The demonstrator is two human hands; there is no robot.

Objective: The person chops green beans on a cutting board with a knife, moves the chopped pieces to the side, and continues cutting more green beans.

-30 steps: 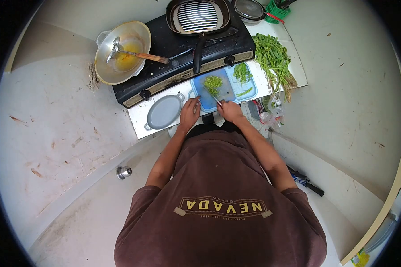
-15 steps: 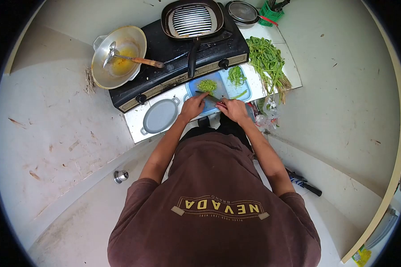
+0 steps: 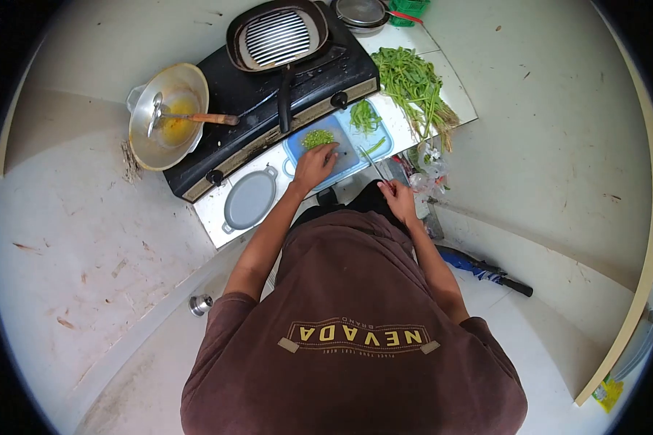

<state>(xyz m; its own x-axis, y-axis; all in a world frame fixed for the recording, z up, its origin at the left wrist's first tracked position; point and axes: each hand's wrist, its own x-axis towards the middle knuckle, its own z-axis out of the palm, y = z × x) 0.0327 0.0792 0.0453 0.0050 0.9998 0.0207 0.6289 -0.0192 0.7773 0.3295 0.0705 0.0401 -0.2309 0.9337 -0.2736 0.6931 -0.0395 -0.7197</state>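
Observation:
My left hand (image 3: 316,164) rests on the blue cutting board (image 3: 355,148), fingers touching the small pile of chopped greens (image 3: 316,138). My right hand (image 3: 399,201) is drawn back off the board's near right corner and grips a knife (image 3: 374,164) whose blade points up toward the board. A short bunch of cut green stems (image 3: 363,115) lies on the board's far right part, with one loose stem (image 3: 374,146) nearer me.
A black two-burner stove (image 3: 283,80) holds a ridged grill pan (image 3: 277,33) and, at left, a metal wok (image 3: 165,116) with yellow liquid and a wooden-handled ladle. A grey lid (image 3: 248,200) lies left of the board. Long leafy greens (image 3: 416,90) lie at right.
My right hand pulled the knife back off the board toward my body. My left hand moved up onto the chopped greens. The view shifted so the counter sits further left.

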